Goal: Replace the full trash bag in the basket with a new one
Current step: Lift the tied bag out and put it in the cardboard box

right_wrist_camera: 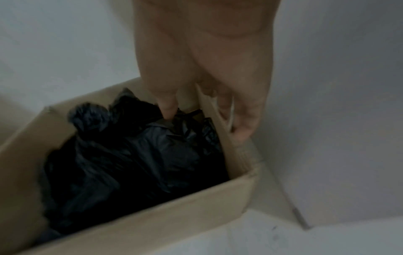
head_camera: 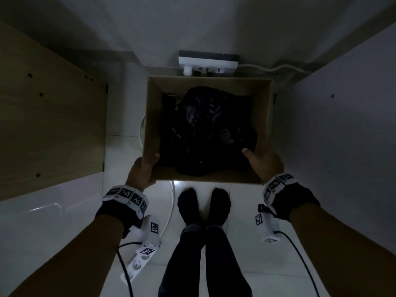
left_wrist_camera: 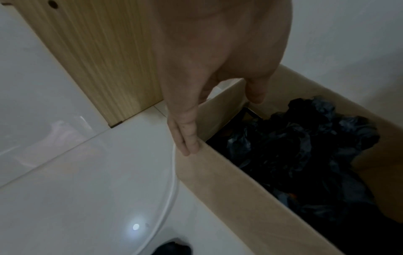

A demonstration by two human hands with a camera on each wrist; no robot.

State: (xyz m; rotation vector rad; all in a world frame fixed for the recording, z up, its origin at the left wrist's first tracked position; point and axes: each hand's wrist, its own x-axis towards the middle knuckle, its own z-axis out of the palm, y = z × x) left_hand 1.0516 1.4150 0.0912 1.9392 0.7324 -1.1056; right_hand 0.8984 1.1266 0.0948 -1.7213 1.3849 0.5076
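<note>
An open cardboard box (head_camera: pixel 205 178) serves as the basket and sits in a narrow gap over a white floor. A full, crumpled black trash bag (head_camera: pixel 207 129) lies inside it. My left hand (head_camera: pixel 145 168) grips the box's left wall near the front corner, thumb inside and fingers (left_wrist_camera: pixel 185 141) along the outside. My right hand (head_camera: pixel 263 163) grips the right wall the same way, thumb (right_wrist_camera: pixel 167 110) inside against the bag (right_wrist_camera: pixel 130 155) and fingers outside. The left wrist view shows the box wall (left_wrist_camera: pixel 229 186) and the bag (left_wrist_camera: pixel 294 155) beside it.
A wooden panel (head_camera: pixel 49 116) stands close on the left and a white panel (head_camera: pixel 342 125) close on the right. A power strip (head_camera: pixel 209 63) sits by the wall behind the box. Another power strip (head_camera: pixel 139 262), a white cable (head_camera: pixel 171 202) and my socked feet (head_camera: pixel 203 204) are on the floor.
</note>
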